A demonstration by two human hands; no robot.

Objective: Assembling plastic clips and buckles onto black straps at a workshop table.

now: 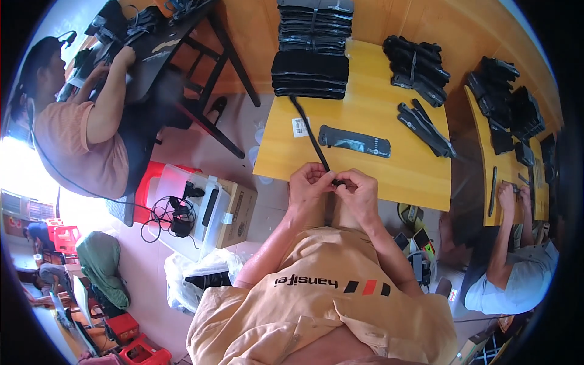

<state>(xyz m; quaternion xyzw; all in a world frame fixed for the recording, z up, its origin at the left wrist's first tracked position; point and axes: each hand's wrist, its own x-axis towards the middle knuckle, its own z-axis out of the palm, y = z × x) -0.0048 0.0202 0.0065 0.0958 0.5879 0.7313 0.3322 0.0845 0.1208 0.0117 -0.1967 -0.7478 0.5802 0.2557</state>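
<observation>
My left hand (pixel 308 187) and my right hand (pixel 359 191) are close together at the table's near edge. Both are closed, fingertips pinching one end of a narrow black strap (pixel 311 135). From there the strap runs away across the table toward the tall stack of folded black items (pixel 310 74). Beyond my hands, a flat dark pouch with a pale printed panel (pixel 354 141) lies on the yellow table (pixel 286 159). A small white label (pixel 300 127) is beside the strap. My fingers partly hide the strap's held end.
Bundled black pieces (pixel 416 68) and loose dark strips (pixel 426 129) lie on the table's right side. A clear plastic bin (pixel 207 210) with black cables and a cardboard box (pixel 240 210) stand at the left. Co-workers sit at tables left (pixel 85 131) and right (pixel 514 274).
</observation>
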